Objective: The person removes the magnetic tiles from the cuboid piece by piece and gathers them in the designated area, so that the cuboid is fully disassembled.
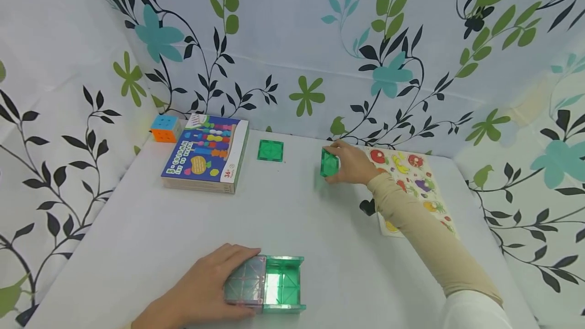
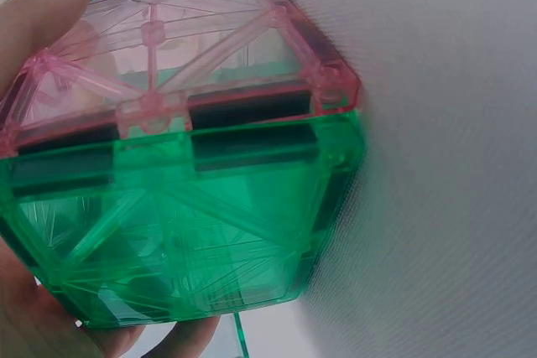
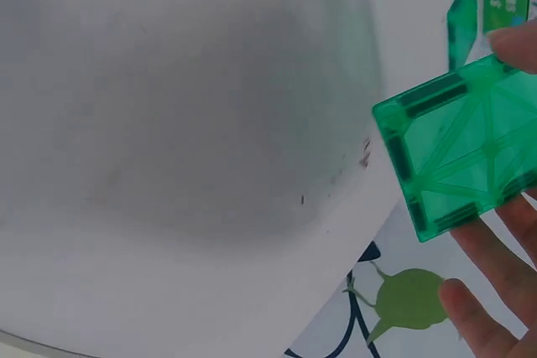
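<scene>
My left hand grips a box-like build of see-through magnetic tiles near the table's front. A pinkish tile covers its left part, and an open green section lies to the right. In the left wrist view a pink tile meets a green tile along one edge, the thumb and fingers on opposite sides. My right hand pinches a green square tile by its edges at the back of the table. In the right wrist view this tile is tilted above the white surface.
Another green tile lies flat at the back. To its left are a boxed set and a puzzle cube. A fruit-picture sheet lies under the right forearm, beside a small black piece. Patterned cloth hangs behind.
</scene>
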Available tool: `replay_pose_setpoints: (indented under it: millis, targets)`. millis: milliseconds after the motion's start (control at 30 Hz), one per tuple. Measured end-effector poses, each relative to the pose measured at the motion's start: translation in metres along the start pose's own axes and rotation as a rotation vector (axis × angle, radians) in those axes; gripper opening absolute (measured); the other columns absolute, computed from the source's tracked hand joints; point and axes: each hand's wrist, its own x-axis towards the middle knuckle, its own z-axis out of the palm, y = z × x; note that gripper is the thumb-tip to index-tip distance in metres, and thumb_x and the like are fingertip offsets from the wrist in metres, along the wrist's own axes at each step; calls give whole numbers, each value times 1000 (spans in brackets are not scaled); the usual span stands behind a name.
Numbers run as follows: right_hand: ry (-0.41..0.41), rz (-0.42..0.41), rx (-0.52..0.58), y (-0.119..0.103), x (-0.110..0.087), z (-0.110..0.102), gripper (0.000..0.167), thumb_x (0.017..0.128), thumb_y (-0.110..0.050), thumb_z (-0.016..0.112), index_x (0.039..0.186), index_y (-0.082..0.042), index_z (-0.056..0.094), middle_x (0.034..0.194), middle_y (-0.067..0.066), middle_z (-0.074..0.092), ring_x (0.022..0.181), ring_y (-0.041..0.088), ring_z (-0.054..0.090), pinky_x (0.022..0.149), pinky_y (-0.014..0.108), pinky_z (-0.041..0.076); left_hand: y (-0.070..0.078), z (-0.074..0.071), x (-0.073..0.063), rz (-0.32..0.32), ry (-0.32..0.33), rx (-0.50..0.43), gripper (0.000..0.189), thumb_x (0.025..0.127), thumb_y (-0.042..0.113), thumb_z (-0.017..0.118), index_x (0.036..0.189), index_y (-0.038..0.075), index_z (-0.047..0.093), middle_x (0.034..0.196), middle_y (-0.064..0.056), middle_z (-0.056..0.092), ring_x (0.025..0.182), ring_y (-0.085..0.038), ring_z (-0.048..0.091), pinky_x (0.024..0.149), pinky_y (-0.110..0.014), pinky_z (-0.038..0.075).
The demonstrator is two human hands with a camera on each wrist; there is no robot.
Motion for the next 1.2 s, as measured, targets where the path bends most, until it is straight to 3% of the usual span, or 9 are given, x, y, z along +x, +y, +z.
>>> replay_pose_setpoints:
  millis: [200, 400, 600, 1000, 1200]
  targets:
    - [-106, 25, -51, 13, 45, 11, 90, 72, -36, 91, 148, -6, 54, 138, 19, 57, 115, 33, 61, 98, 49, 55, 2, -3, -2, -7, -18, -3, 91, 72, 70, 81, 149, 37, 47, 131, 22, 57, 110, 2, 56, 88, -26, 59]
    - [-186, 80, -37, 20, 67, 22, 90, 74, -35, 90, 150, -7, 51, 140, 20, 54, 115, 32, 59, 101, 48, 53, 5, -4, -2, -52, -82, -45, 90, 73, 71, 80, 149, 39, 46, 132, 22, 56, 112, 1, 55, 89, -26, 58]
    - [-241, 94, -26, 23, 79, 32, 88, 77, -39, 89, 150, -9, 51, 142, 19, 54, 113, 29, 57, 100, 46, 53, 4, -6, -1, -89, -137, -119, 91, 73, 69, 81, 150, 39, 44, 133, 21, 55, 114, -1, 55, 89, -26, 59]
    - [-303, 55, -58, 30, 89, 41, 85, 81, -43, 86, 151, -11, 51, 149, 21, 48, 132, 37, 52, 110, 53, 47, 3, -6, -1, -76, -125, -112, 93, 73, 70, 80, 150, 28, 48, 132, 19, 56, 112, 0, 54, 89, -25, 59]
    - [-311, 58, -70, 25, 86, 39, 85, 83, -44, 84, 153, -11, 48, 151, 22, 46, 137, 41, 49, 112, 55, 46, 2, -5, -1, -76, -124, -108, 93, 73, 70, 80, 150, 30, 47, 132, 19, 56, 112, 0, 54, 90, -26, 60]
